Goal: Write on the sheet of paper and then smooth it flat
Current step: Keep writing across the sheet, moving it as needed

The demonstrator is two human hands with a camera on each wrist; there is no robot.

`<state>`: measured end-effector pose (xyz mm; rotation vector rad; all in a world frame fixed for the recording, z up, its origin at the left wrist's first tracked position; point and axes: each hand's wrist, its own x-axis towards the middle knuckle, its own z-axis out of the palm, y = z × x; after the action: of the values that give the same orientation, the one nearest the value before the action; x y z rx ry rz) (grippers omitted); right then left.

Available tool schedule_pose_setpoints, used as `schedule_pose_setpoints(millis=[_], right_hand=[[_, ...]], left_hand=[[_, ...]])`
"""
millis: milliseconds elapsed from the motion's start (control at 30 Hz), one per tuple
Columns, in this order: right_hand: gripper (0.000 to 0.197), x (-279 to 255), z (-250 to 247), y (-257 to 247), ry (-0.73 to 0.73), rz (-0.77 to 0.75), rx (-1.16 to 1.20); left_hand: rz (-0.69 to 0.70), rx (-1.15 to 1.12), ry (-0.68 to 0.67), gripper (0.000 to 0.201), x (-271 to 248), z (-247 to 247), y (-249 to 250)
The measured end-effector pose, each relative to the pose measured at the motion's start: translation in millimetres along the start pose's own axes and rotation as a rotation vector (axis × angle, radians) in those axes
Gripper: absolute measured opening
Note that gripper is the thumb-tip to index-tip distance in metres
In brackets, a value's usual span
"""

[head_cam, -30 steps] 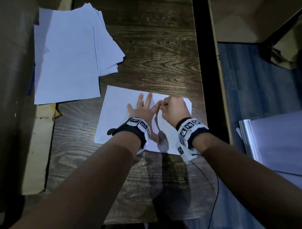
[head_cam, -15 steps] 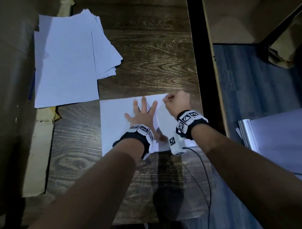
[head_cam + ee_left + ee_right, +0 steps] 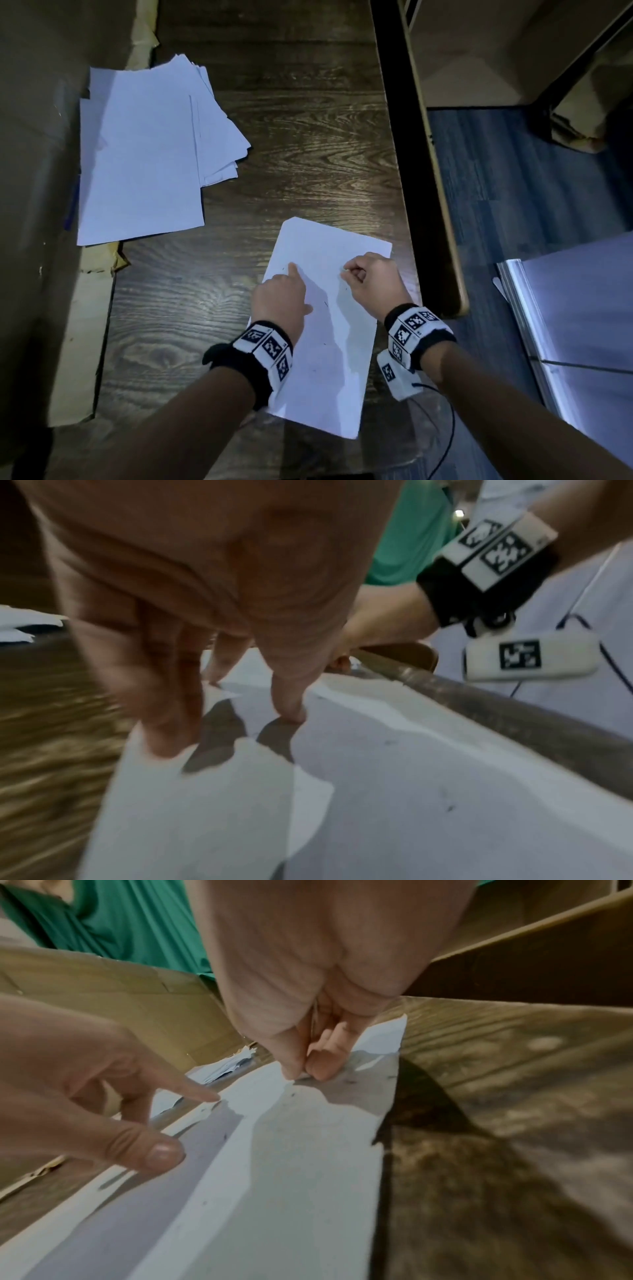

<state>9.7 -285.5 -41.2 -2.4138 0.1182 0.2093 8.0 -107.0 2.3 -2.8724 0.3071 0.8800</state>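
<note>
A white sheet of paper (image 3: 329, 342) lies lengthwise away from me on the dark wooden table (image 3: 308, 137), near its right edge, with a few faint ink ticks on it. My left hand (image 3: 284, 294) rests on the sheet's left side. Its index finger (image 3: 293, 270) is stretched out and presses the paper; the left wrist view shows more fingertips (image 3: 291, 712) touching the sheet (image 3: 411, 791). My right hand (image 3: 368, 277) is curled over the sheet's upper right. Its thumb and fingers (image 3: 301, 1069) pinch a thin pen, almost all hidden, with the tip down on the paper (image 3: 291, 1177).
A loose stack of white sheets (image 3: 144, 154) lies at the back left, over a blue pen (image 3: 72, 205). Brown cardboard (image 3: 34, 137) lines the left side. The table's dark right edge (image 3: 407, 205) runs just beside the sheet, with a cardboard box (image 3: 479, 51) beyond.
The sheet has turned from lying crosswise to lying lengthwise. My left hand went from flat with spread fingers to a pointing index finger. My right hand stays pinched, now over the upper right.
</note>
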Motion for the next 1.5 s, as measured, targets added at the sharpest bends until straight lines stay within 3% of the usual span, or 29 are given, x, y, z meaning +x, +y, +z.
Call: schedule_pose_setpoints(millis=[100,200,300,400,467,633,700,833,933,1033,1133,1233,1400,1500], right_hand=[[0.006,18.0,0.8,-4.7,-0.022,-0.046,-0.040],[0.009,36.9,2.9,-14.2,0.009,-0.034,-0.066],[0.012,25.4,13.9,-20.7,0.031,-0.017,-0.082],[0.015,-24.4,24.4,-33.6,-0.169,-0.144,-0.121],[0.016,-23.6,15.9,-38.4,-0.248,-0.176,-0.167],[0.017,55.9,-0.2,-40.4,-0.012,0.014,-0.198],[0.017,39.2,6.1,-35.9,-0.040,-0.008,-0.218],[0.013,-26.8,9.2,-30.5,-0.261,-0.113,-0.244],[0.014,14.3,0.0,-31.2,-0.151,-0.067,-0.279],[0.017,44.8,-3.7,-30.4,-0.006,0.010,-0.219],[0.015,2.9,3.1,-30.2,-0.108,-0.010,-0.250],[0.014,-20.2,-1.1,-24.9,-0.269,-0.075,-0.268],[0.015,42.4,-10.9,-22.2,-0.061,-0.014,-0.238],[0.014,-2.9,3.2,-23.7,-0.122,-0.002,-0.195]], left_hand=[[0.222,-0.040,0.047,0.099,21.0,0.4,-17.1],[0.369,-0.096,-0.084,0.129,43.4,3.3,-28.8],[0.347,-0.101,-0.121,0.140,55.0,4.4,-29.9],[0.304,-0.104,-0.153,0.143,55.7,1.0,-23.2],[0.295,-0.115,-0.164,0.145,54.2,-1.0,-20.7],[0.244,-0.008,-0.173,0.153,54.4,-7.8,-12.0],[0.226,0.061,-0.179,0.155,54.4,-13.1,-3.7],[0.202,0.102,-0.189,0.155,53.9,-17.6,3.5],[0.191,0.110,-0.215,0.154,52.8,-19.1,6.2],[0.171,0.075,-0.194,0.129,53.4,-21.6,9.5],[0.167,0.033,-0.162,0.110,56.5,-23.3,9.7],[0.169,0.030,-0.181,0.119,56.6,-23.6,7.2],[0.176,0.066,-0.163,0.142,57.0,-23.8,4.2],[0.172,0.093,-0.141,0.146,55.6,-22.3,4.7]])
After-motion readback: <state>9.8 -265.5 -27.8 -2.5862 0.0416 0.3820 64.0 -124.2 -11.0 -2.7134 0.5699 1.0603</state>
